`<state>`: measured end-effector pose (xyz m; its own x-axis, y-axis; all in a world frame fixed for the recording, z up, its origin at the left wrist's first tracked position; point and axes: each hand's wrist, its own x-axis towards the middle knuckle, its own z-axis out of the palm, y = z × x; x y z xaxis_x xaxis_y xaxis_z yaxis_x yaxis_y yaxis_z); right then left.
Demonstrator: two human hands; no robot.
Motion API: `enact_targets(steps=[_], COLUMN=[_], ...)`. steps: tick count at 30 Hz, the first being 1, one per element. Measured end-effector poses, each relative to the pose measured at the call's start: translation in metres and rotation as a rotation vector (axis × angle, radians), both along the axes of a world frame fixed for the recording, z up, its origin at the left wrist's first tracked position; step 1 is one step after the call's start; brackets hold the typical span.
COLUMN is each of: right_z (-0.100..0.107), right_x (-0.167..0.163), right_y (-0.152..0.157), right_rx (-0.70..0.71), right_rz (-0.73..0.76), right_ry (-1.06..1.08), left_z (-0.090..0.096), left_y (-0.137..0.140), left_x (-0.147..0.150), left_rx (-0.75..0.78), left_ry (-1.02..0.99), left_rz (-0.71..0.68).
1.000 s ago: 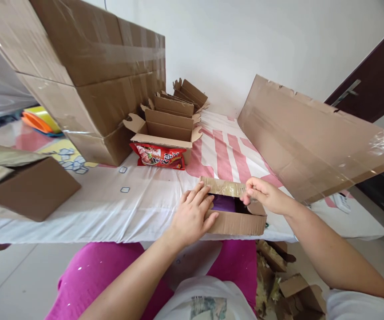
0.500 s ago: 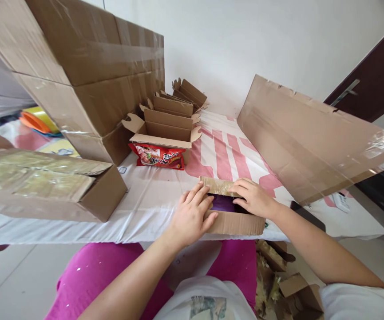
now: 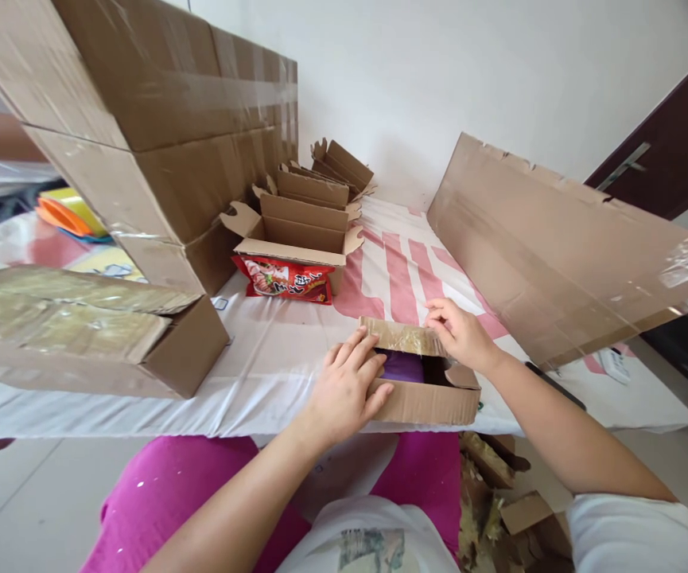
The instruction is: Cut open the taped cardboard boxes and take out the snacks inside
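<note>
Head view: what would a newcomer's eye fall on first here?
Probably the bright red packet, mid-table in front of an open carton. Next, the tall stack of taped boxes at upper left. Then, at the near table edge, a small cardboard box showing something purple inside, the left hand on its left end, the right hand at its far flap.

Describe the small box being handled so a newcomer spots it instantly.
Find the cloth-covered table. At its near edge, the left hand rests on a small cardboard box. Unlike the other boxes, its partly open top shows something purple inside.
</note>
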<state>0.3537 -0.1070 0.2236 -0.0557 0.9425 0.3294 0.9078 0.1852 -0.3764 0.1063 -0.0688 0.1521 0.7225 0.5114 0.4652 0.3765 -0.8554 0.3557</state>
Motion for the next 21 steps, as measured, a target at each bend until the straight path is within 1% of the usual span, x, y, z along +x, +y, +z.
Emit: enact_targets(steps=[4,8,10,14,17,21], right_z=[0.001,-0.003,-0.004,-0.007,-0.007,-0.008], right_x=[0.018,0.035,0.042,0.051,0.053,0.046], right_y=[-0.005,-0.016,-0.025,-0.043,-0.054,-0.06], right_rx=[0.154,0.199,0.177,0.051,-0.01,-0.056], right_rz=[-0.133,-0.195,-0.187,-0.214,-0.238,-0.163], right_ry=[0.072,0.2,0.231,0.151,0.141,0.108], left_z=[0.0,-0.001,0.0,0.0,0.0,-0.002], left_y=[0.0,0.0,0.0,-0.001,-0.001,-0.001], left_x=[0.0,0.0,0.0,0.0,0.001,0.001], left_rx=[-0.007,-0.009,-0.009,0.003,0.012,0.021], left_ry=[-0.006,-0.018,-0.025,-0.015,-0.008,-0.028], left_rz=[0.003,0.003,0.002,0.012,0.016,0.028])
